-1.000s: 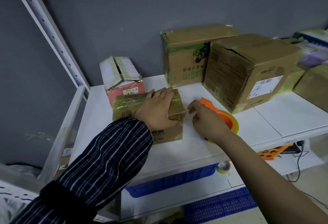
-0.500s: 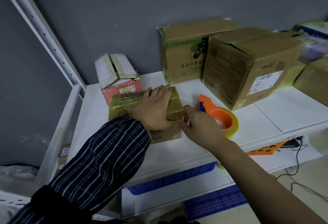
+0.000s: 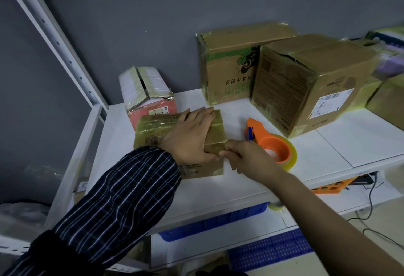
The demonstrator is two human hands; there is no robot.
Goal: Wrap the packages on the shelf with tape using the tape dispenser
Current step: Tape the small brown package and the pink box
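A small tape-wrapped cardboard package (image 3: 153, 131) lies on the white shelf (image 3: 240, 188). My left hand (image 3: 192, 135) lies on its top, fingers stretched to the far edge and thumb hooked over the near right corner. My right hand (image 3: 247, 157) touches that same right corner with its fingertips, next to my left thumb. The orange tape dispenser (image 3: 271, 144), carrying a clear yellowish roll, lies flat on the shelf just right of my right hand, free of both hands.
A pink and white box (image 3: 146, 96) sits behind the package. Two larger taped cartons (image 3: 229, 68) (image 3: 310, 92) stand at the back right, more boxes (image 3: 389, 92) at the far right. A white upright post (image 3: 54, 41) rises at left. Blue crates (image 3: 218, 225) sit below.
My right hand left the tape dispenser and moved left to the package's right corner, beside my left thumb. The dispenser stays on the shelf. My left hand kept its place.
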